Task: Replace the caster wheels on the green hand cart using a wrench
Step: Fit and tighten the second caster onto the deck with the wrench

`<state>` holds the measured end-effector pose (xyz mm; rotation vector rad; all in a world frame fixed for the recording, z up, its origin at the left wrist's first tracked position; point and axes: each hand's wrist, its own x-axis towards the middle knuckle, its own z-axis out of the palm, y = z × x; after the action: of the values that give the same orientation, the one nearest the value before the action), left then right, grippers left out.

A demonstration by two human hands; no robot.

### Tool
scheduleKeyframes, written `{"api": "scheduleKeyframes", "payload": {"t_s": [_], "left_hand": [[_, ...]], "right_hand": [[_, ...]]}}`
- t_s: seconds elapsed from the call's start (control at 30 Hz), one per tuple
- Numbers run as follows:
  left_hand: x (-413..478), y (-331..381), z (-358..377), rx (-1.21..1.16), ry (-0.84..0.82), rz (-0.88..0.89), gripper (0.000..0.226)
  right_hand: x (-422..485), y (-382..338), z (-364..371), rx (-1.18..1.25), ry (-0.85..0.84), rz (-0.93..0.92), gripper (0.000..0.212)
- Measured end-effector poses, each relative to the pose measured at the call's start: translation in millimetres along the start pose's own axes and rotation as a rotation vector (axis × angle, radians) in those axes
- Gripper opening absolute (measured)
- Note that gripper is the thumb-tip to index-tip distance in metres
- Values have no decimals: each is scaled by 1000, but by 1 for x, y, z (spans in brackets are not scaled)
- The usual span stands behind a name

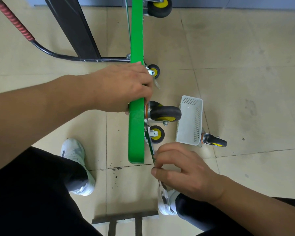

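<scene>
The green hand cart stands on its edge on the tiled floor, its wheels facing right. My left hand grips the top edge of the green deck. My right hand pinches the handle of a wrench whose head reaches up to the mounting plate beside the small caster. Just above it sits a large black caster with a yellow hub. Another small caster is partly hidden behind my left hand, and a large one is at the top.
A white perforated plastic basket stands on the floor right of the cart, with a loose caster beside it. The cart's black handle with a red grip lies to the left. My feet in white shoes flank the cart's near end.
</scene>
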<state>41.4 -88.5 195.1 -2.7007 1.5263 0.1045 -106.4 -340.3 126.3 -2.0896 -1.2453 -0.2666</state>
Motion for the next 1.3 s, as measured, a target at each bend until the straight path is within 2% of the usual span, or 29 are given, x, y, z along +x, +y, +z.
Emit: {"api": "scheduleKeyframes", "payload": {"t_s": [0.37,0.47,0.53,0.63,0.73,0.87,1.0,1.1,1.3], "left_hand": [[-1,-1,0,-9,-1,5,44],[-1,-1,0,-2,2,7,44],[-1,-1,0,-3,1,9,44],[-1,-1,1,-9,-3,7,44],[0,-2,1,-4,-1,5,42],[0,-1,1,-3,-1,8,42],[0,-1,1,-7,7,9,43],[1,-1,1,1,13,12,43],[1,-2,2,-14,30,15,40]], "right_hand": [[11,-1,-7,27,-35,38,13],[12,-1,-7,120,-73,147,7],[13,-1,-5,130,-88,146,8],[16,-1,-4,43,-30,37,11],[28,1,-10,122,67,90,9],[43,12,-20,154,179,159,23],[40,13,-16,128,73,37,7],[33,10,-7,86,16,-4,13],[55,13,-14,135,124,50,12]]}}
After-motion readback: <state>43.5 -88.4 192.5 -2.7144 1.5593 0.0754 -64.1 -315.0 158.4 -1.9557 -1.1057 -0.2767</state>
